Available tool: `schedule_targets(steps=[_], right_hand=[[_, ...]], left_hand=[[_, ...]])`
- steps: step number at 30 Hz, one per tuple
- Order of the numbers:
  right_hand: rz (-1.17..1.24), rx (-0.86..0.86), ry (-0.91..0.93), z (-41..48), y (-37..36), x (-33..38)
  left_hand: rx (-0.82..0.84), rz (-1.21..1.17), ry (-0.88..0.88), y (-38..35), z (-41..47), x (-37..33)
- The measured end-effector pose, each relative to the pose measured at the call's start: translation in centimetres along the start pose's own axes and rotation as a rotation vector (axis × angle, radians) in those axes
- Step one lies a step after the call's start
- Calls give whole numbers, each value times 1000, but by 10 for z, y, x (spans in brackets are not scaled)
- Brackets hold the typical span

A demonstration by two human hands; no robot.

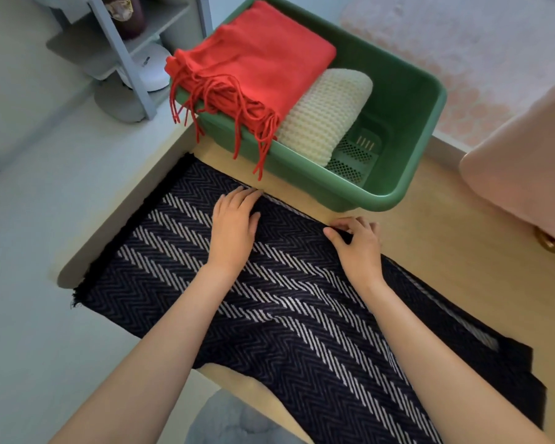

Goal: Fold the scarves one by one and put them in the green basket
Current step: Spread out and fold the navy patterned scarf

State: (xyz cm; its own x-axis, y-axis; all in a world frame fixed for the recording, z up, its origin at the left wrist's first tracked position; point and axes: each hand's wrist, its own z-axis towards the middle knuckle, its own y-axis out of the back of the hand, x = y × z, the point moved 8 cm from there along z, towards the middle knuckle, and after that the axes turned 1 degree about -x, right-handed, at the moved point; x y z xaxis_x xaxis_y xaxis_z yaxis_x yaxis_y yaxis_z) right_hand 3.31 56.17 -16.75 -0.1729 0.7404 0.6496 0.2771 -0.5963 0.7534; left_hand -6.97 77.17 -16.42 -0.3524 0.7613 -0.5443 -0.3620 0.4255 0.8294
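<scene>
A black scarf with white zigzag stripes point(285, 302) lies spread across the wooden table. My left hand point(234, 222) lies flat on it near its far edge, fingers straight. At that same far edge, further right, my right hand point(356, 241) pinches the cloth between curled fingers and thumb. Just beyond the scarf stands the green basket point(407, 129). Inside it a folded red scarf point(257, 62) has its fringe hanging over the near rim, and a folded cream knitted scarf point(327, 113) lies beside it.
The wooden table point(455, 251) has its left edge right by the scarf's fringe. A grey shelf unit point(125, 49) stands on the floor at upper left. A pink cushioned thing point(526, 168) sits at the right, against a pink patterned surface.
</scene>
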Motion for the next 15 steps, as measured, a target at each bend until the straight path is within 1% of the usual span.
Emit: schedule_targets(steps=[3,7,11,15], right_hand=[[25,-12,-47,1,-5,3],[8,4,-35,2,-8,5],[54,-21,-75,3,-5,0],[-6,23,-52,7,-9,3]], left_hand=[[59,-9,-56,-12,24,-4],[82,-12,-101,-13,36,-2],[9,-58,-99,-8,39,-2],[-96,-119,-50,-4,39,-4]])
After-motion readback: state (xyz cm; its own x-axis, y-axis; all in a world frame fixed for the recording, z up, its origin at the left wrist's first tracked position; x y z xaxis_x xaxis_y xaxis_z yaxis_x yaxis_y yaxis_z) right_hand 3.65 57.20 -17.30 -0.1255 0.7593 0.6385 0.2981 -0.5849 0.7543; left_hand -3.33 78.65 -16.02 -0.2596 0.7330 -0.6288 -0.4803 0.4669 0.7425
